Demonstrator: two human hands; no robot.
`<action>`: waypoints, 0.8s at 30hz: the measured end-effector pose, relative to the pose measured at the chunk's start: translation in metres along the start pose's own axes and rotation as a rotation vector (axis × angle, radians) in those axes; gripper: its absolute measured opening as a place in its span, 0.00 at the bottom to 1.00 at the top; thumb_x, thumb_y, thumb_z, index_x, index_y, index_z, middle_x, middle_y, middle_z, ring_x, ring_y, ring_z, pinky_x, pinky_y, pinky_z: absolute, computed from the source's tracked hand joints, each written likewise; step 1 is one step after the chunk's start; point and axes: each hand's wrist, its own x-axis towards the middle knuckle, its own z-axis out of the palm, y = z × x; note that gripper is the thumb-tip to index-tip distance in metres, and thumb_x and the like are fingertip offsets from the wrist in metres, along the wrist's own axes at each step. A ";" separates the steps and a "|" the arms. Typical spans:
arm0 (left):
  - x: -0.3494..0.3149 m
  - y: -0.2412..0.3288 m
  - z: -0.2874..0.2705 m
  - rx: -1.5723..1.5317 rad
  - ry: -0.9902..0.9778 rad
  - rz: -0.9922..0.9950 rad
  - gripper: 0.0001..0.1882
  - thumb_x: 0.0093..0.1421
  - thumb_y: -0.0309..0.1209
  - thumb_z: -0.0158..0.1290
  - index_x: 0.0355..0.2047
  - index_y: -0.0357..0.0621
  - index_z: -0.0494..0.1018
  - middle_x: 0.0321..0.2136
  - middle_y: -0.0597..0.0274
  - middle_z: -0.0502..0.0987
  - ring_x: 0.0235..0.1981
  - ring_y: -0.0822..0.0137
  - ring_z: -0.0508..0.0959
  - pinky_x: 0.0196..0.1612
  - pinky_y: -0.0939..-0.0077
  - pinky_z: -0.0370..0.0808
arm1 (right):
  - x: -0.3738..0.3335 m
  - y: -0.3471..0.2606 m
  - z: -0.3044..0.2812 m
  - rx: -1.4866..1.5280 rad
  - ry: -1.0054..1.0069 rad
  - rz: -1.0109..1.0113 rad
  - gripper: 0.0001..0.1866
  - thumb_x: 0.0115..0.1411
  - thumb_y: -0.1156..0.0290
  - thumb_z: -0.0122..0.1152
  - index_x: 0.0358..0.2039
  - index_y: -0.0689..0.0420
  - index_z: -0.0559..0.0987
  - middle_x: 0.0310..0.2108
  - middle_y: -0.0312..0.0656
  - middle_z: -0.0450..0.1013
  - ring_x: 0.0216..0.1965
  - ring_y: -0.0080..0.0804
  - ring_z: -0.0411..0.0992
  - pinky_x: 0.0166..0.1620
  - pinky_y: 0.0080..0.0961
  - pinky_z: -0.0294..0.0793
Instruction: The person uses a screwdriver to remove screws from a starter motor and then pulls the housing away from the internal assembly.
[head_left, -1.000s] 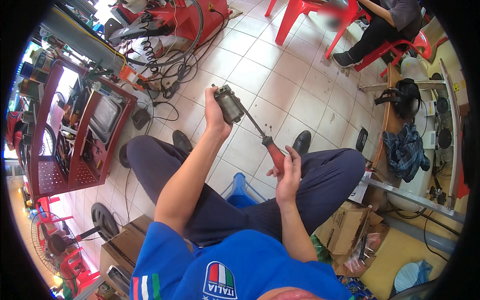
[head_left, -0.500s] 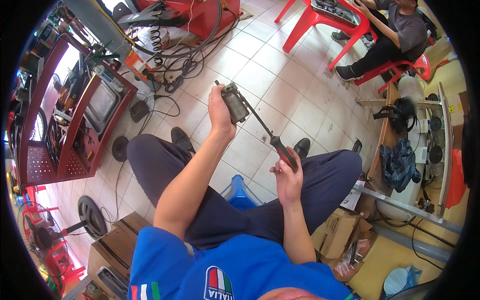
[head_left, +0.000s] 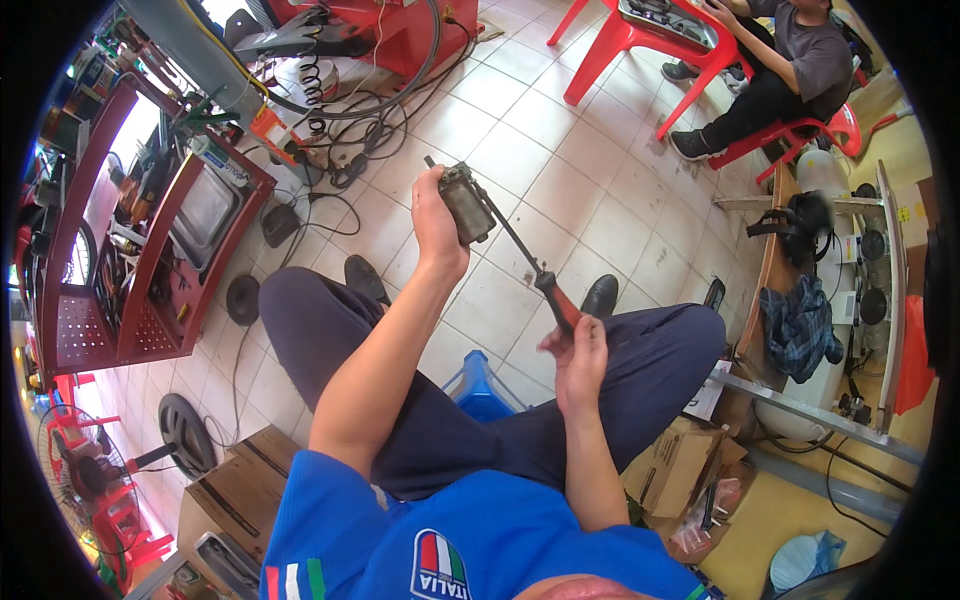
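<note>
A grey metal cylinder [head_left: 467,210] is gripped in the left hand [head_left: 436,228], above the tiled floor [head_left: 490,310] and ahead of the knees; most of that hand's fingers are hidden behind it, so their spread cannot be told. The red-and-black handle of a screwdriver [head_left: 562,305] is pinched at its end by the right hand [head_left: 580,362], with the fingertips closed around it and slightly blurred. The shaft is aimed along the cylinder's right side; contact cannot be made out.

Up there on the head, the wide fisheye camera looks steeply down, close above a blue short-sleeved fabric shirt [head_left: 510,525], toward the white square-tiled floor [head_left: 520,140].
</note>
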 end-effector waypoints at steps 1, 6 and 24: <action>-0.001 -0.002 0.001 0.009 -0.016 -0.005 0.20 0.63 0.46 0.46 0.41 0.40 0.71 0.36 0.57 0.76 0.35 0.60 0.78 0.38 0.63 0.77 | 0.004 0.000 -0.018 0.029 -0.093 0.158 0.22 0.74 0.52 0.40 0.54 0.59 0.65 0.26 0.36 0.65 0.25 0.22 0.64 0.31 0.28 0.73; 0.003 -0.006 -0.001 0.022 -0.035 -0.013 0.20 0.64 0.46 0.45 0.41 0.40 0.71 0.36 0.57 0.76 0.35 0.61 0.78 0.39 0.62 0.78 | -0.005 0.002 -0.007 -0.008 -0.085 0.178 0.26 0.75 0.48 0.35 0.50 0.61 0.70 0.20 0.32 0.61 0.18 0.20 0.59 0.27 0.26 0.70; 0.011 -0.001 -0.018 0.076 -0.020 0.011 0.20 0.64 0.46 0.44 0.42 0.42 0.72 0.36 0.57 0.78 0.35 0.60 0.79 0.38 0.64 0.79 | -0.003 0.007 -0.007 -0.056 -0.191 0.053 0.24 0.74 0.56 0.46 0.58 0.62 0.62 0.31 0.38 0.69 0.27 0.20 0.66 0.37 0.28 0.77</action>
